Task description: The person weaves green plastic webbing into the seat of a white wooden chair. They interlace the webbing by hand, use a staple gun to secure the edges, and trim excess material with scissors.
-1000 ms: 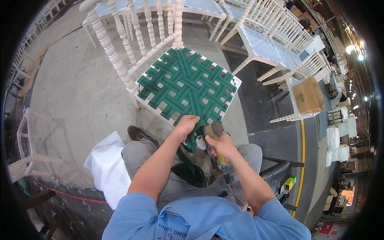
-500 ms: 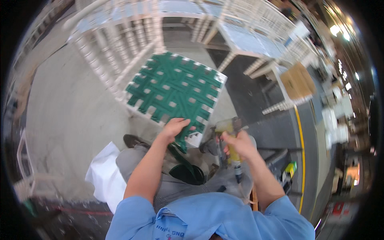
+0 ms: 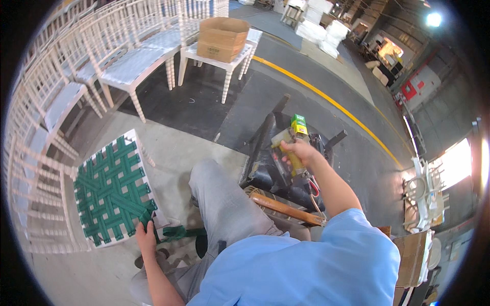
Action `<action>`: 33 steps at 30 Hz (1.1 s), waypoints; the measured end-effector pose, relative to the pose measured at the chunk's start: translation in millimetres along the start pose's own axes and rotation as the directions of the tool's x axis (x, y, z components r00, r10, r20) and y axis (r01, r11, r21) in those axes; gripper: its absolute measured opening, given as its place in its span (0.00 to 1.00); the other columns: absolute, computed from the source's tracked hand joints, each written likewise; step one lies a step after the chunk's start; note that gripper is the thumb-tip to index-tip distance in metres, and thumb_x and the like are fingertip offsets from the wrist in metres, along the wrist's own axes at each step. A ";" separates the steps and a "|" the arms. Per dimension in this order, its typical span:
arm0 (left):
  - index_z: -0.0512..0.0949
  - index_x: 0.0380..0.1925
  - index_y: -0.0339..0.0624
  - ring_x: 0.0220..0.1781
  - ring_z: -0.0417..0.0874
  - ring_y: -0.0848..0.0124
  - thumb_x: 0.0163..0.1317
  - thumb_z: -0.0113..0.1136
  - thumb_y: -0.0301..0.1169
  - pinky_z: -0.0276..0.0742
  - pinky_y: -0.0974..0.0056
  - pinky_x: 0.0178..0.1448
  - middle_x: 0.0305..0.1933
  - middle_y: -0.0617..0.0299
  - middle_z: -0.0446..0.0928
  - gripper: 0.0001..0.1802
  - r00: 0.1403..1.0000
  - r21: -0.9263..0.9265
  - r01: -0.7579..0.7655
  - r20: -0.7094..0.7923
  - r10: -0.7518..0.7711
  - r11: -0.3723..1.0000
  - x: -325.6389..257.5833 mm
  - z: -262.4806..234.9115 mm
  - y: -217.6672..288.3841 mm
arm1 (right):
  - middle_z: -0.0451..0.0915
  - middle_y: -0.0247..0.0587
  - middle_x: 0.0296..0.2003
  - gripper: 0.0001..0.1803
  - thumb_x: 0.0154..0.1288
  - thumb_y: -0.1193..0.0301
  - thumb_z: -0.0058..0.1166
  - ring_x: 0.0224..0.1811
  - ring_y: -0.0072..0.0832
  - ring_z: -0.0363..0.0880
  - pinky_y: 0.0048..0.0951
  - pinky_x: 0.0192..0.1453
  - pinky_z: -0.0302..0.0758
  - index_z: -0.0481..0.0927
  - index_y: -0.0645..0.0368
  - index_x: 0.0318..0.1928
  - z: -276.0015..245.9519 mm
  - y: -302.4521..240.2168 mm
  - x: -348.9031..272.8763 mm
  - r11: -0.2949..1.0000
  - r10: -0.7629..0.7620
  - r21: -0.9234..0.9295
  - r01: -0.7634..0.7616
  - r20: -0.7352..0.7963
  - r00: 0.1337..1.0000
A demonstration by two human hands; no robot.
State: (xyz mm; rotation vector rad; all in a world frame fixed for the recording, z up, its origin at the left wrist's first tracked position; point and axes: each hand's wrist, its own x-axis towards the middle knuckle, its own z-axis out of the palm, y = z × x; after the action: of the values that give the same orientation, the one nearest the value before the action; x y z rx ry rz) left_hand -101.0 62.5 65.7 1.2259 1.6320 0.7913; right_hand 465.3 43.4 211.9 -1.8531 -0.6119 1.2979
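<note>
A white chair (image 3: pixel 61 219) stands at my left, its seat woven with green webbing (image 3: pixel 115 186). At the seat's near corner, my left hand (image 3: pixel 146 238) is closed on a green webbing strap (image 3: pixel 176 232), whose loose length trails to the right past my leg. Out to the right, my right hand (image 3: pixel 302 151) grips a yellow staple gun (image 3: pixel 295 164) with an air hose at its lower end. The gun is over a black stand (image 3: pixel 268 171), close beside a small green and yellow box (image 3: pixel 299 125).
Several white chairs (image 3: pixel 138 56) with pale seats are lined up at the far left. One chair carries an open cardboard box (image 3: pixel 222 40). Near my right side lie a wooden-handled hammer (image 3: pixel 286 209) and another cardboard box (image 3: pixel 413 255). A yellow floor line (image 3: pixel 326 107) runs beyond the stand.
My view has swung to the right. My right hand has carried the staple gun from near the seat's right side out to the black stand. My left hand still holds the strap at the seat corner.
</note>
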 end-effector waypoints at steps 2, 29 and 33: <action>0.79 0.44 0.30 0.41 0.83 0.61 0.68 0.58 0.37 0.77 0.55 0.49 0.37 0.50 0.83 0.18 0.976 0.099 -0.191 -0.090 0.200 0.977 0.3 5.8 -5.6 | 0.79 0.40 0.39 0.23 0.67 0.56 0.64 0.33 0.31 0.82 0.34 0.31 0.80 0.76 0.60 0.52 -22.4 29.2 22.5 0.987 0.104 0.112 -0.116 0.106 0.989; 0.82 0.46 0.41 0.28 0.76 0.76 0.72 0.57 0.43 0.76 0.65 0.27 0.34 0.67 0.79 0.17 0.961 -0.486 0.276 0.168 -0.221 0.829 2.9 -29.3 -10.2 | 0.85 0.57 0.30 0.26 0.69 0.54 0.47 0.33 0.49 0.84 0.45 0.41 0.78 0.85 0.66 0.46 -130.4 115.1 -70.0 0.358 0.045 -0.931 -0.063 -0.050 0.998; 0.81 0.48 0.39 0.32 0.81 0.76 0.73 0.56 0.40 0.76 0.66 0.28 0.40 0.62 0.85 0.17 0.952 -0.556 0.297 0.230 -0.200 0.777 16.5 -39.3 1.3 | 0.82 0.48 0.30 0.17 0.56 0.66 0.61 0.32 0.38 0.82 0.39 0.39 0.78 0.80 0.61 0.45 -113.3 71.2 -87.7 0.531 -0.081 -0.843 -0.085 -0.150 0.985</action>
State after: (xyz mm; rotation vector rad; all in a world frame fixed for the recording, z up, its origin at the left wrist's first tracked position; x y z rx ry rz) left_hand -138.4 79.8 76.7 0.5940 1.2429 0.9101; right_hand 535.5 -99.9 223.0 -2.7127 -1.3233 0.8328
